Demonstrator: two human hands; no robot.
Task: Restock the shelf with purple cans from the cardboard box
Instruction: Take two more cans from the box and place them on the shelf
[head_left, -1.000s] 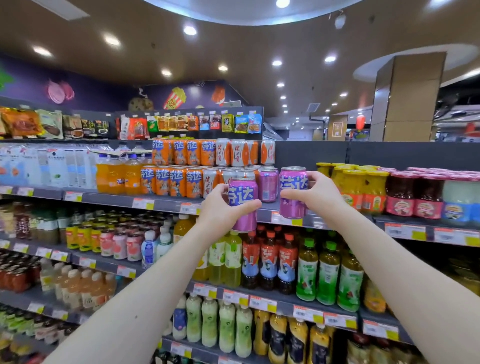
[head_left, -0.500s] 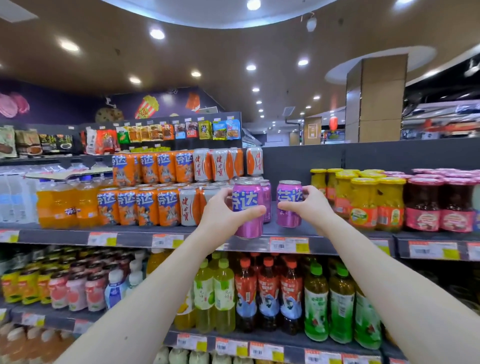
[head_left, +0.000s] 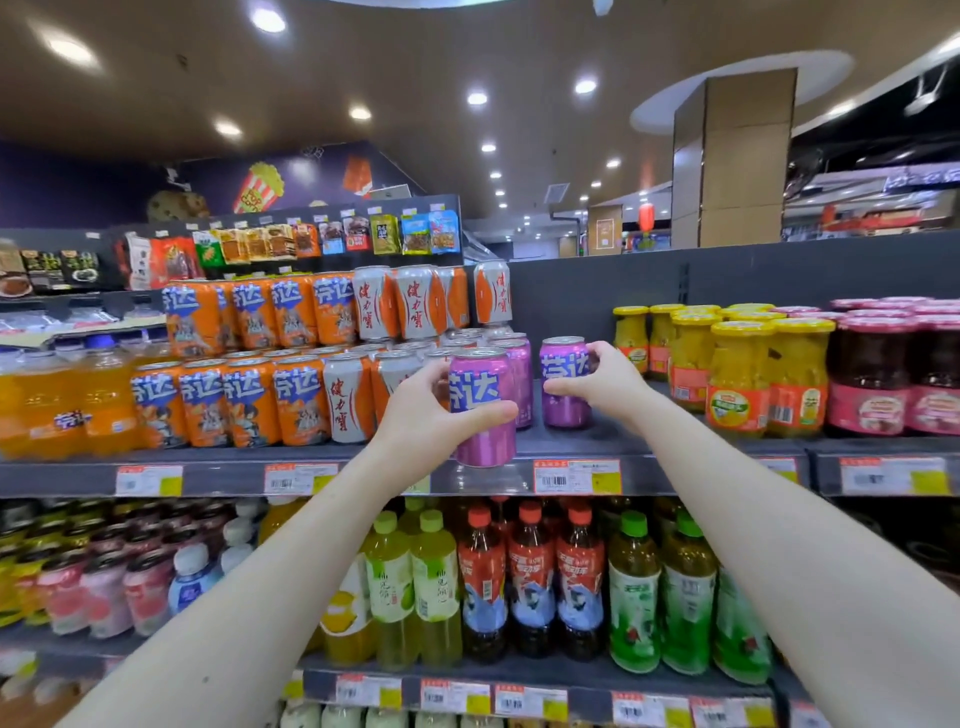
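Each of the hands is clamped on an upright purple aluminium can: the left hand (head_left: 423, 415) holds one (head_left: 483, 410) at the dark grey metal shelf (head_left: 649, 470) front edge, the right hand (head_left: 602, 382) holds another (head_left: 563, 382) standing farther back, beside yellow-lidded glass jars (head_left: 737, 374).

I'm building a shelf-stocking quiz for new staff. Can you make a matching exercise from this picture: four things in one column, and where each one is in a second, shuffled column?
Things:
1. Left hand
2. Right hand
3. Yellow-lid jars
4. Green-cap bottles

Places or states:
A. On the shelf below the cans
B. Holds a purple can at the shelf's front edge
C. Right of the purple cans, same shelf
D. Holds a purple can farther back, beside the open gap

Pairs: 1-B, 2-D, 3-C, 4-A
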